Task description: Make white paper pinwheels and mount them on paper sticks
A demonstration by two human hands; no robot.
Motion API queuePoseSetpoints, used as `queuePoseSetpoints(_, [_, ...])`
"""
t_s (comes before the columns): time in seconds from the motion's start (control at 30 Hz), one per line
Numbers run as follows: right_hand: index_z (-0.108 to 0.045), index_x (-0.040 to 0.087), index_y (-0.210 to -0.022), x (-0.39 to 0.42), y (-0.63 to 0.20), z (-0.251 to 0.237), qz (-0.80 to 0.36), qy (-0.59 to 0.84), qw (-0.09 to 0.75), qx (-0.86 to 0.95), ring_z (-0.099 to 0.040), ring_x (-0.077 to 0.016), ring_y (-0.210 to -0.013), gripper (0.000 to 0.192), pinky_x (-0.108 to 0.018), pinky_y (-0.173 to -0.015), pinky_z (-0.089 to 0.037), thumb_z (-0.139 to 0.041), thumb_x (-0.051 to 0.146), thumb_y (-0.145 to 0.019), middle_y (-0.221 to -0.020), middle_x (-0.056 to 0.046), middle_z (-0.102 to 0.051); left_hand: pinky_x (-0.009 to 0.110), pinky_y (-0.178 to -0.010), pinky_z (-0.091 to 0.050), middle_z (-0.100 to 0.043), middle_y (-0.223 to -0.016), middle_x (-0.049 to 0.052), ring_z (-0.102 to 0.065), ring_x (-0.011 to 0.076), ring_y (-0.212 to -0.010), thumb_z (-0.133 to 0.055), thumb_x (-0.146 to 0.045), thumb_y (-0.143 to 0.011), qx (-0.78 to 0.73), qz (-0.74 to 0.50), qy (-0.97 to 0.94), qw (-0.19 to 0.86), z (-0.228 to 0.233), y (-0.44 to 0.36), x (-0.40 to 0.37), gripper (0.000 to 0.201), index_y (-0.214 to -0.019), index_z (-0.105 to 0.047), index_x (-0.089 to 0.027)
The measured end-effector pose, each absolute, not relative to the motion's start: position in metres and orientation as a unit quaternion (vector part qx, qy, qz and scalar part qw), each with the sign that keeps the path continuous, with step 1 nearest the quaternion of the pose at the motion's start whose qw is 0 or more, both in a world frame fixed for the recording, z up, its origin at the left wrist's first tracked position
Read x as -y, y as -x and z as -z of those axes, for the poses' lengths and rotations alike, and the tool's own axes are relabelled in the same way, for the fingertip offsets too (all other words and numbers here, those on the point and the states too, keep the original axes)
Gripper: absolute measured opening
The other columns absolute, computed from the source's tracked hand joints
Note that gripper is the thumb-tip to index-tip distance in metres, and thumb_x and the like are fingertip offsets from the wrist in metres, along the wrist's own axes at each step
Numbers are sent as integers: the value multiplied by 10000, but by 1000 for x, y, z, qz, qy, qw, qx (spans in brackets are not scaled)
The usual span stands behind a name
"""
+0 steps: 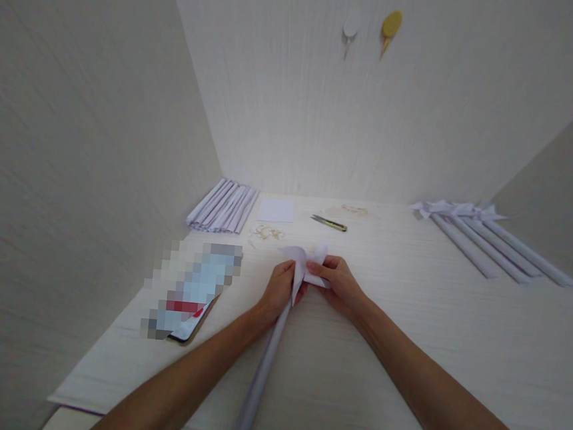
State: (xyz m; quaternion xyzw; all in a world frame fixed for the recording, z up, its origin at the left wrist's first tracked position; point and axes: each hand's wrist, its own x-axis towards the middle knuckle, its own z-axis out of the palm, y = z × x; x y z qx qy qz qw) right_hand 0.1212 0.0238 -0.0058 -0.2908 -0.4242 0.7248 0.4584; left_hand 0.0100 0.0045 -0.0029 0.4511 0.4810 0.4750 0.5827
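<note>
A white paper pinwheel [300, 270] with curled blades is between my two hands above the table, joined to or resting against the top of a long rolled paper stick [262, 380]. My left hand [278, 289] is closed around the stick's upper end and the pinwheel's left side. My right hand [339, 283] pinches a blade on the right side, thumb in front. What lies at the pinwheel's centre is hidden by the folds and fingers. The stick slants down toward me, its lower end running out at the bottom of the view.
At the back left lie rolled paper sticks [223, 207] and a square paper sheet [276, 209]. Small pale pieces [267, 232] and a yellow-handled cutting tool [329, 223] are near the middle. A phone [194, 294] lies left. Several paper pinwheels on sticks [494, 246] lie right.
</note>
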Motion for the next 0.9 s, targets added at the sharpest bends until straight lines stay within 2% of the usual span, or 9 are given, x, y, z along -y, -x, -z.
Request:
queuePoseSetpoints(0.23, [-624,112,-585,-25,-125,7,-753,252,442,418,-540,-108,-468,153,-241,-484,-416,-698,244,-559,-532,-12,-623,176,-282,-220,-442,-347,-43,-330,51,-258,-430,-344,-670,-461,-490,-445,592,6,-9,-4,242,-515,-445,-159])
queuePoseSetpoints(0.5, [-617,129,-813,-24,-123,8,-762,221,451,408,-541,-114,-469,285,-250,-460,-432,-696,241,-564,-588,-7,-623,161,-321,-236,-430,-373,-61,-356,61,-326,-419,-283,-682,-455,-515,-412,598,0,-13,-2,246,-834,-535,-129])
queuePoseSetpoints(0.73, [-580,143,-812,-22,-118,6,-743,224,484,404,-505,-91,-416,296,-228,-397,-430,-701,238,-559,-579,14,-606,167,-338,-265,-448,-408,-48,-376,64,-351,-436,-297,-666,-440,-521,-399,613,-2,-13,-3,258,-820,-555,-127])
queuePoseSetpoints(0.9, [-549,151,-809,-22,-116,8,-736,213,488,418,-516,-105,-395,296,-243,-384,-456,-690,275,-579,-553,17,-596,176,-335,-257,-431,-400,-54,-360,64,-339,-466,-395,-643,-425,-526,-387,627,-1,-14,-3,292,-755,-537,-135])
